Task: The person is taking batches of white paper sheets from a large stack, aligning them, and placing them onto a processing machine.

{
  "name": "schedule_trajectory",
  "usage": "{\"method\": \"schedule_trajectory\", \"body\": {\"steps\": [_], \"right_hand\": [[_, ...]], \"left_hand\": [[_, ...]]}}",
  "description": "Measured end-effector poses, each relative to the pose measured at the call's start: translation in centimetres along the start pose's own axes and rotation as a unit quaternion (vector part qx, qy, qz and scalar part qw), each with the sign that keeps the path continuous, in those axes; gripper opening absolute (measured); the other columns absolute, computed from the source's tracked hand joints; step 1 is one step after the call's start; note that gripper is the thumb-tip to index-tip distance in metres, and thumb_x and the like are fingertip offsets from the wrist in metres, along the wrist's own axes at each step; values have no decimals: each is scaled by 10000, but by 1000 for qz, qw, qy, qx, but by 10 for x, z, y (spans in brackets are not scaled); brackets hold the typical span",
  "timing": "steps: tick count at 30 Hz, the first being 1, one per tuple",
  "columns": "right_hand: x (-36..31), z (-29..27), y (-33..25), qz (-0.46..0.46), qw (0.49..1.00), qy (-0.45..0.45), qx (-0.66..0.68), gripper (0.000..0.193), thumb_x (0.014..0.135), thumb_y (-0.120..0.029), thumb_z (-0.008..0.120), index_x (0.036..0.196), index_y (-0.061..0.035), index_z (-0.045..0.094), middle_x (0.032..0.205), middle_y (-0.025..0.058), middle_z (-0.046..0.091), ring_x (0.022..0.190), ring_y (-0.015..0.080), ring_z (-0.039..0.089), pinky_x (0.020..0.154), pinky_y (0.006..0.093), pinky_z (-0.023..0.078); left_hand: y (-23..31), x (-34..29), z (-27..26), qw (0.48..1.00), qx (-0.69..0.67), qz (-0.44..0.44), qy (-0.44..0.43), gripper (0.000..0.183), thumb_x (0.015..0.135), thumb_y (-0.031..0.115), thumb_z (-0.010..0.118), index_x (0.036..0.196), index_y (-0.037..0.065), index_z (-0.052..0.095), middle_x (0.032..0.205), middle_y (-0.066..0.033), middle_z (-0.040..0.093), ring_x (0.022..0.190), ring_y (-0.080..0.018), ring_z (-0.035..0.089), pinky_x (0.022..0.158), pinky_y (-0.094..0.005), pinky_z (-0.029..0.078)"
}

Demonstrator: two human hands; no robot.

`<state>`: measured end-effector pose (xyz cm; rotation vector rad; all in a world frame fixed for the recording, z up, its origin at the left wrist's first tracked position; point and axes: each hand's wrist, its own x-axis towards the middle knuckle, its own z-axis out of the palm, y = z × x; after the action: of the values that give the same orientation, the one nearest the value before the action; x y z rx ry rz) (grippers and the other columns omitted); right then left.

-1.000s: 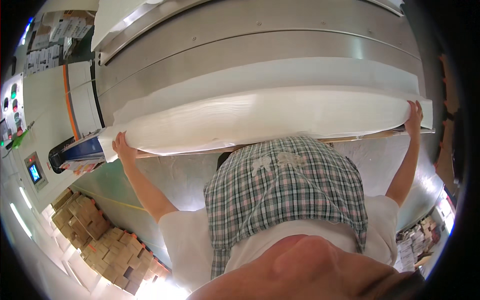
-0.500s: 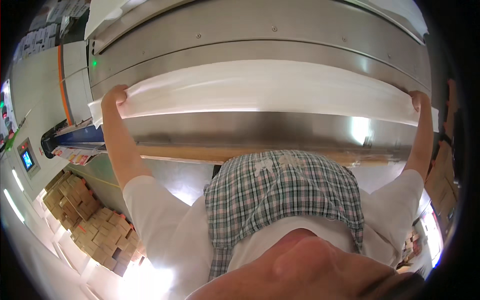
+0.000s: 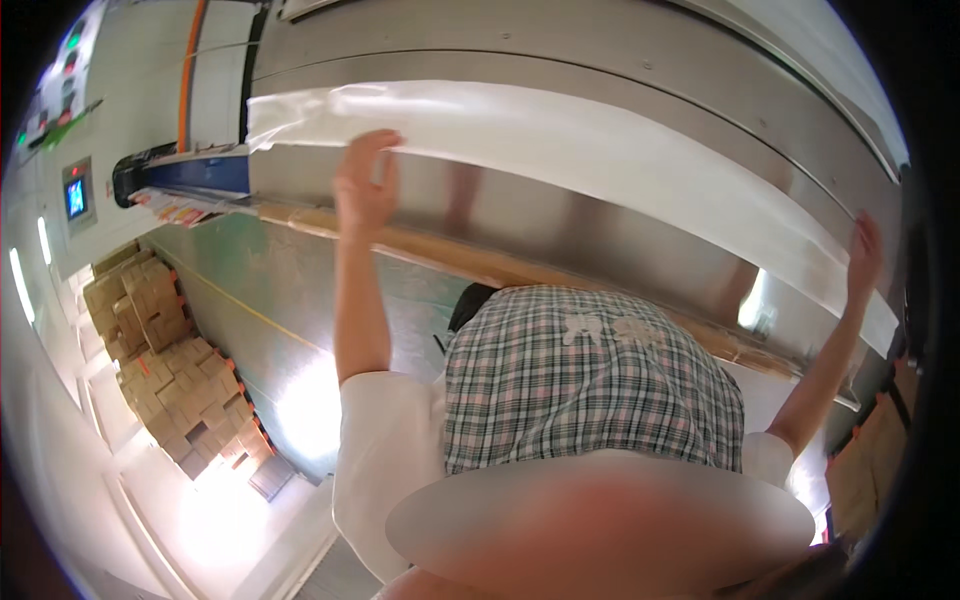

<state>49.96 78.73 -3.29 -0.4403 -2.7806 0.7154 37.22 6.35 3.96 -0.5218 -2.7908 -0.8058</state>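
Note:
A long white strip of smooth sheet material lies across a brushed metal machine bed; whether it is film or cloth I cannot tell. My left hand is raised at the strip's near edge, toward its left end. Its thumb and fingers are apart and hold nothing. Over the right part of the strip is my right hand, fingers stretched out. Whether it touches the sheet is unclear. The strip's left end is wrinkled.
A wooden-coloured edge runs along the machine's front, against my checked apron. Left stand a white machine housing with a small lit screen and a blue part. Stacked brown cartons stand on the floor behind.
My left hand has let go of the strip's left end and moved right, toward me. My right hand has loosened from the right end. The view has swung left.

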Motion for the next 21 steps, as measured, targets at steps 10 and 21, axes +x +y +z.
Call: {"method": "schedule_trajectory", "body": {"steps": [10, 21], "right_hand": [[-46, 139, -385, -320, 902, -206, 205, 328, 723, 42, 550, 1042, -30, 532, 1065, 133, 533, 998, 307, 514, 872, 342, 410], [-41, 273, -573, -446, 868, -153, 159, 371, 696, 5, 553, 1061, -32, 506, 1042, 138, 524, 967, 301, 492, 817, 366, 419]], "left_hand": [[-8, -29, -2, 997, -22, 70, -13, 207, 746, 21, 556, 945, 45, 604, 1010, -120, 596, 992, -296, 547, 895, -393, 405], [-103, -21, -36, 991, 47, 105, -71, 353, 771, 226, 609, 1094, 106, 536, 1178, -115, 505, 1141, -341, 419, 985, -465, 303]]}}
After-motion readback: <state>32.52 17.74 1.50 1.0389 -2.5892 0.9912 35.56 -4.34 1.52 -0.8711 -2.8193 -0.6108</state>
